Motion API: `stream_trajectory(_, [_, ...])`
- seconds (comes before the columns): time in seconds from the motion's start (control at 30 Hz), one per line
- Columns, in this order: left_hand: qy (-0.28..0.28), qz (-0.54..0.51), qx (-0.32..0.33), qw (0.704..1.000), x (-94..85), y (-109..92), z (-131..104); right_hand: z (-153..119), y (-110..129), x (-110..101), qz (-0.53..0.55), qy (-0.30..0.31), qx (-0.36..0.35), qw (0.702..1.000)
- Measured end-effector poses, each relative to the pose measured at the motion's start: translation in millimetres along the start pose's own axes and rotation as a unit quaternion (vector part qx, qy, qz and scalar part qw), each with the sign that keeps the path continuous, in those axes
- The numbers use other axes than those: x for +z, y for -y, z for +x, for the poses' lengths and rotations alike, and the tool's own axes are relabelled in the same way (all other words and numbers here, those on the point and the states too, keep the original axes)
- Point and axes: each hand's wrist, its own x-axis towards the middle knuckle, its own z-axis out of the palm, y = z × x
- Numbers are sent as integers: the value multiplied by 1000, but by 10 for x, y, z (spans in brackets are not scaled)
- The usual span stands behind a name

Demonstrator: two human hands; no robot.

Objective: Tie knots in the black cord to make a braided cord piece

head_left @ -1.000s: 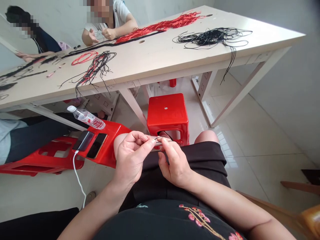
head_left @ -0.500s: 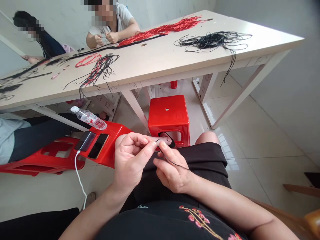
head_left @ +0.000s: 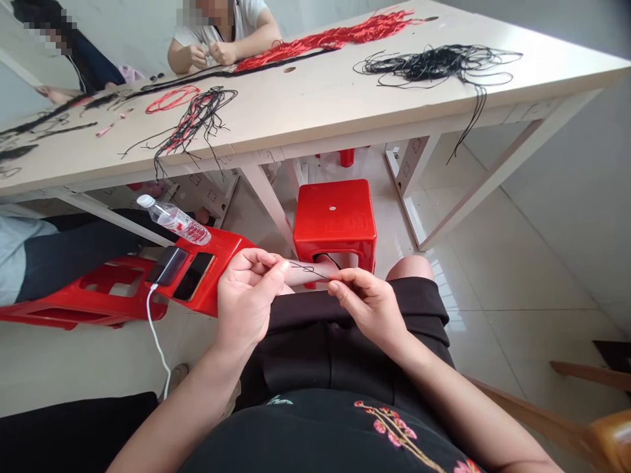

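Note:
A thin black cord [head_left: 309, 269] runs between my two hands above my lap, with a small loop or loose knot in its middle. My left hand [head_left: 250, 289] pinches one end between thumb and forefinger. Thumb and fingertips of my right hand [head_left: 367, 299] are closed on the cord's other side, a short gap away. The other fingers of both hands are curled, and whatever cord lies inside them is hidden.
A long table [head_left: 305, 112] ahead bears black cords [head_left: 434, 64], red cords [head_left: 325, 39] and a mixed bundle [head_left: 197, 118]. Red stools [head_left: 335, 210] stand below. One beside me holds a water bottle [head_left: 177, 220], a phone [head_left: 194, 276] and a power bank [head_left: 167, 265]. Two people sit across.
My right hand has drawn away to the right from my left hand and turned over. The cord is now stretched between them, its small loop in view. The view has tilted slightly down.

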Motion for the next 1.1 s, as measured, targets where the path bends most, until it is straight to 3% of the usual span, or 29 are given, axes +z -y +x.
stream_trajectory(0.17, [-10, 105, 115, 988, -19, 159, 3, 21, 71, -1, -188, 88, -137, 968])
stream_trajectory(0.23, [12, 147, 144, 978, -14, 182, -30, 51, 143, 14, -193, 128, -156, 960])
stream_trajectory(0.33, [56, 154, 131, 978, -15, 188, -64, 113, 242, 9, -133, 145, -166, 966])
stream_trajectory(0.47, [87, 95, 45, 991, -29, 184, -58, 172, 297, -14, -64, 129, -99, 985])
stream_trajectory(0.63, [103, 46, -32, 993, -32, 164, -56, 202, 269, -6, -60, 109, -32, 992])
stream_trajectory(1.1, [180, 95, 13, 979, -91, 135, -70, 286, 286, 3, -70, 113, 21, 991])
